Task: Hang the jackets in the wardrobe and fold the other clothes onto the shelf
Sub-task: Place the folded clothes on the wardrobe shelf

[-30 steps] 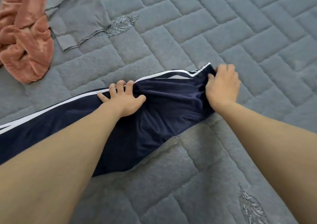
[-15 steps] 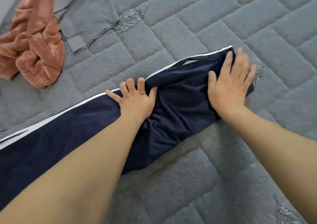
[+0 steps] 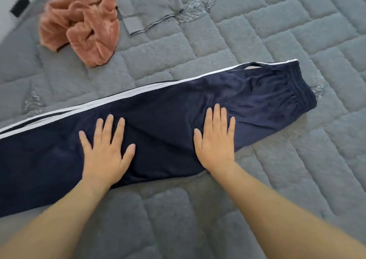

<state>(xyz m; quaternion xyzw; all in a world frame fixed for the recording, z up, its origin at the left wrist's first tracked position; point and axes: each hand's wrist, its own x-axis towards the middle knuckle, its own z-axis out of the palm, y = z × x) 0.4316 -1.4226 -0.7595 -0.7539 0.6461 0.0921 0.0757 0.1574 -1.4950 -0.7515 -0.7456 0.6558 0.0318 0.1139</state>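
**Inspector:** Position of the garment?

**Observer:** Navy track trousers (image 3: 178,108) lie flat across the grey quilted bed (image 3: 257,30), white side stripes along the far edge, waistband to the right.

**Inspector:** The hands?

**Observer:** Left hand (image 3: 106,149) and right hand (image 3: 215,139) both rest palm-down on the trousers, fingers straight and spread — nothing gripped.

**Inspector:** Anything else?

**Observer:** A crumpled pink garment (image 3: 83,26) at far left, touching a grey garment (image 3: 146,6) — possibly a top, though the view cuts it off.
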